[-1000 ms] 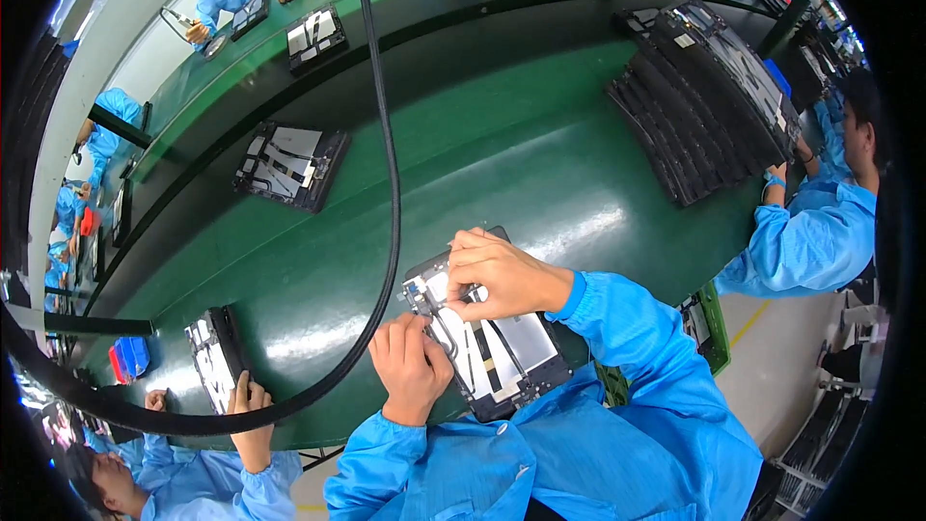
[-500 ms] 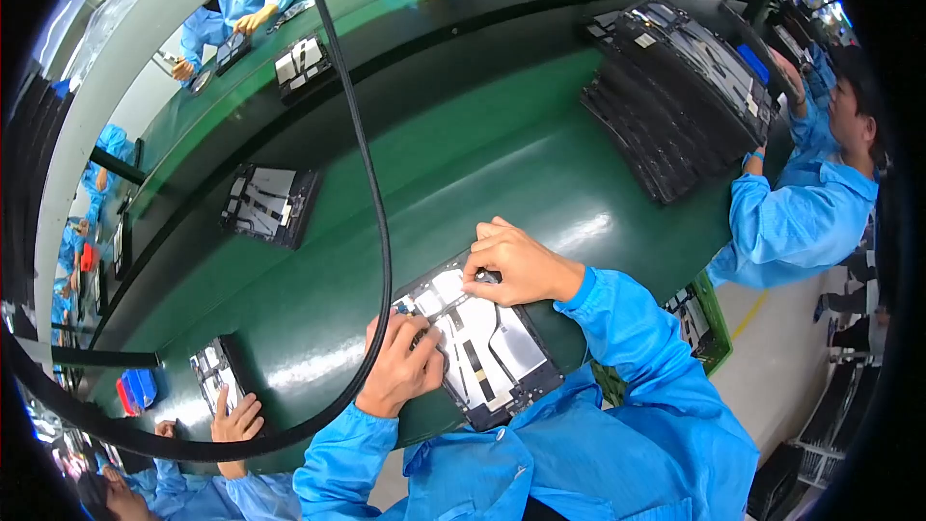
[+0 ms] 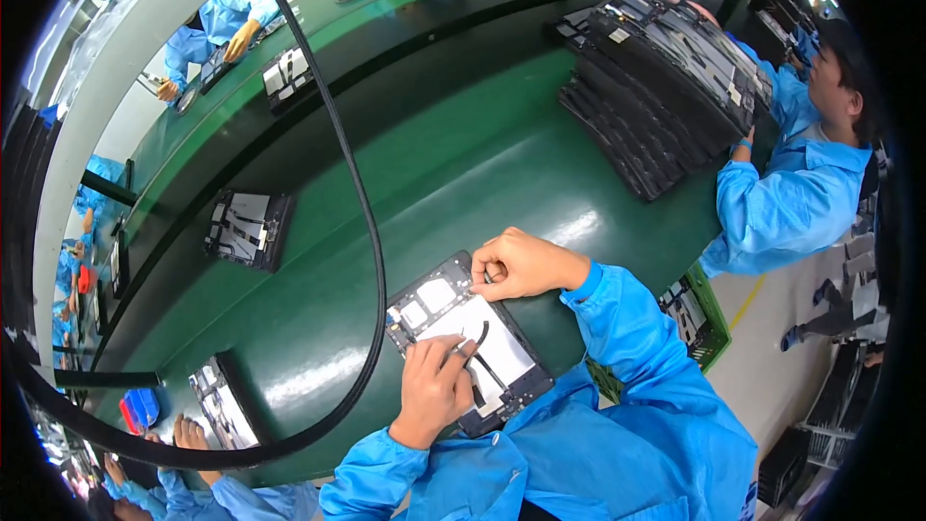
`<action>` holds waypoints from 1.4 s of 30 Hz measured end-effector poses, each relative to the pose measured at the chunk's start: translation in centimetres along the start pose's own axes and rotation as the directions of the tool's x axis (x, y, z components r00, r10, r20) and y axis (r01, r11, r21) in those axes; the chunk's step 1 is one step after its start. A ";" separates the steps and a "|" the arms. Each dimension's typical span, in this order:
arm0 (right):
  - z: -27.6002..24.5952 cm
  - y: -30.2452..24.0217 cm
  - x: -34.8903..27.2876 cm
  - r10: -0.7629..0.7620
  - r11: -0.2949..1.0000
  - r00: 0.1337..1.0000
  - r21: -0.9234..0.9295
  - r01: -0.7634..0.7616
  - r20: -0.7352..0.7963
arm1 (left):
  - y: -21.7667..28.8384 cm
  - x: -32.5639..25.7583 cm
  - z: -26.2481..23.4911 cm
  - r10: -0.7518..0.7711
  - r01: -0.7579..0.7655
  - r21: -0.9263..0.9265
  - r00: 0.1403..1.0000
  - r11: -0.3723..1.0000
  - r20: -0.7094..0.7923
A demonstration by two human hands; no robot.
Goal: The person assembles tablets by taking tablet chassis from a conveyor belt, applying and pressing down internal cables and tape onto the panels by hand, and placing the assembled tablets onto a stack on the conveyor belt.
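Observation:
A black tablet-like frame [image 3: 439, 301] with a white panel and dark strips lies flat on the green bench [image 3: 424, 174] in front of me. My left hand [image 3: 434, 391] rests on its near half, fingertips pressing a thin black strip on the white panel. My right hand [image 3: 521, 265] sits at the frame's far right corner, fingers curled and pinched on its edge. Both sleeves are blue.
A thick black cable [image 3: 362, 212] loops across the bench left of the frame. Another frame [image 3: 246, 230] lies further left, one more [image 3: 220, 415] by a neighbour's hands. A stack of black frames [image 3: 666, 77] stands at the right, beside a person in blue [image 3: 801, 174]. A green crate [image 3: 696, 314] sits below the bench edge.
The view has shifted, so the frame sits more centrally. My left hand slid onto the white panel; my right hand stayed at the far corner.

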State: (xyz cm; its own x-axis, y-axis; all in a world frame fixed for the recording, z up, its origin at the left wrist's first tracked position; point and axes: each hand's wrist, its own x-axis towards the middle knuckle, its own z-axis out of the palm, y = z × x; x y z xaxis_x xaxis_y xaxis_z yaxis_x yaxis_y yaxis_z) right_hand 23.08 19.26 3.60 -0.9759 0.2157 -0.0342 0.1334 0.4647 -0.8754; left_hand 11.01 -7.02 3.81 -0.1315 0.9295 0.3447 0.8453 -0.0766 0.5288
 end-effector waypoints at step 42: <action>-0.5 1.1 -0.4 0.030 0.995 0.998 0.095 -0.035 0.062 | 0.6 2.3 2.8 0.010 -0.010 0.154 1.000 0.988 -0.001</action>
State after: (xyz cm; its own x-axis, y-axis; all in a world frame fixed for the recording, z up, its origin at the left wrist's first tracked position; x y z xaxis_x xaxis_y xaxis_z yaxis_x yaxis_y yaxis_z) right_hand 23.67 20.06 2.90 -0.9803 0.1756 -0.0899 0.1508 0.3735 -0.9153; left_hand 12.61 -3.92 2.76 -0.1236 0.9282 0.3510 0.9162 -0.0291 0.3997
